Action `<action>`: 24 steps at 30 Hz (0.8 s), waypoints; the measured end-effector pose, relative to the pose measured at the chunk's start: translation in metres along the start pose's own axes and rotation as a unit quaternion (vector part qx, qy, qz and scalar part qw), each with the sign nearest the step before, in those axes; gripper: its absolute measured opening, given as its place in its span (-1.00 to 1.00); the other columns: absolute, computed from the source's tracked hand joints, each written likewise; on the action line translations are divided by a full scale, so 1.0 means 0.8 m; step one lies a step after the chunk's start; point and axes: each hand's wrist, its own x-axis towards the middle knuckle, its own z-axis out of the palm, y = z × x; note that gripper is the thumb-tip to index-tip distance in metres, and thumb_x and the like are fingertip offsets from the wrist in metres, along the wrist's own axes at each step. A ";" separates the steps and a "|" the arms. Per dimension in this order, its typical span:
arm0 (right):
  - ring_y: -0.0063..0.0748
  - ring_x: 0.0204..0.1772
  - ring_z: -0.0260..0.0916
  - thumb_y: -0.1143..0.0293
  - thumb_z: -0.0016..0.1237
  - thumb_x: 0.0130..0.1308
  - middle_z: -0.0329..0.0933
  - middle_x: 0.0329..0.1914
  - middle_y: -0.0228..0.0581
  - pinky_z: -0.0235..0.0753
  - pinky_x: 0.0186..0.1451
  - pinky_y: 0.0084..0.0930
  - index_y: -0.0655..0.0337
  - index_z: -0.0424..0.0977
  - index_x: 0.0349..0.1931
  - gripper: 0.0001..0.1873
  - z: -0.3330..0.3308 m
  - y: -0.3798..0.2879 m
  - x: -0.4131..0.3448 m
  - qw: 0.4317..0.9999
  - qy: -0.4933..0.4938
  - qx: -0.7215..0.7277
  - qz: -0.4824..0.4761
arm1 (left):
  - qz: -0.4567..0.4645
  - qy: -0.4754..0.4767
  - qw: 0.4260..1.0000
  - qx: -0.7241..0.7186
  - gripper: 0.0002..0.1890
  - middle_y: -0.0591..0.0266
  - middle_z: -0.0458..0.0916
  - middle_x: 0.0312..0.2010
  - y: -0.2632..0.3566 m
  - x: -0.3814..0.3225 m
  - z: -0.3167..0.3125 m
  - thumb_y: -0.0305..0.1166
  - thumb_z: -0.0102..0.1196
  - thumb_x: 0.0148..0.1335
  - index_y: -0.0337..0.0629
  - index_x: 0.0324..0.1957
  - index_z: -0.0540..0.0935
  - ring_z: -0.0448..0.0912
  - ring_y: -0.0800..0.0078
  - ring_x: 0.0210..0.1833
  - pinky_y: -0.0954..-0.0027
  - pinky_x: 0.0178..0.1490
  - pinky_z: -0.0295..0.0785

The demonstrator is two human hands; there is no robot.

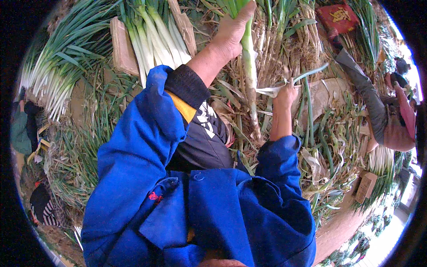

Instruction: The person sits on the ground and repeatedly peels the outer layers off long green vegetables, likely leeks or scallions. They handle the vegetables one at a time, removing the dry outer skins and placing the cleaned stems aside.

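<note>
My left hand (228,38) grips a large green onion (248,56) near its leafy top, thumb along the stalk. The stalk hangs down with its dirty root end (257,133) lowest, near my right sleeve. Between the fingers of my right hand (285,96) is a pale strip of outer skin (267,91), stretched to the side of the stalk and seemingly still joined to it. A green leaf end sticks out above that hand. Beyond my left forearm, cleaned onions with white stalks (160,43) lie side by side between pieces of cardboard (124,46).
Unpeeled onions with dry roots (277,43) are heaped ahead. Stripped leaves (323,160) litter the ground. A big pile of cleaned onions (66,66) lies at left. Other people sit at right (383,116) and left (25,126). A small cardboard box (366,186) stands at lower right.
</note>
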 end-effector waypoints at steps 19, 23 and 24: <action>-0.62 -0.45 0.30 0.38 0.03 0.26 0.48 -0.45 -0.38 0.33 -0.41 -0.59 0.34 0.51 -0.21 -0.79 0.088 -0.082 -0.141 0.948 -0.303 -0.046 -0.081 | 0.020 -0.019 0.999 0.022 -0.54 0.28 0.53 -0.11 -0.010 -0.006 0.004 -0.07 0.13 0.20 -0.13 0.03 0.46 0.49 0.43 -0.08 0.32 0.06 0.39; -0.57 -0.51 0.31 0.41 0.00 0.27 0.48 -0.46 -0.32 0.33 -0.46 -0.53 0.37 0.50 -0.30 -0.83 0.095 -0.071 -0.125 0.969 -0.243 -0.033 0.025 | 0.055 -0.041 0.997 0.018 -0.46 0.26 0.55 -0.25 -0.020 0.012 -0.011 0.17 0.00 0.18 -0.12 -0.09 0.47 0.52 0.38 -0.27 0.27 -0.14 0.45; -0.51 -0.50 0.38 0.45 -0.02 0.27 0.49 -0.45 -0.28 0.38 -0.46 -0.49 0.39 0.48 -0.31 -0.85 0.097 -0.061 -0.121 0.971 -0.232 0.055 0.026 | 0.022 -0.034 0.998 -0.040 -0.52 0.27 0.54 -0.30 -0.018 0.011 -0.007 0.10 0.07 0.17 -0.09 -0.11 0.50 0.51 0.37 -0.30 0.26 -0.24 0.45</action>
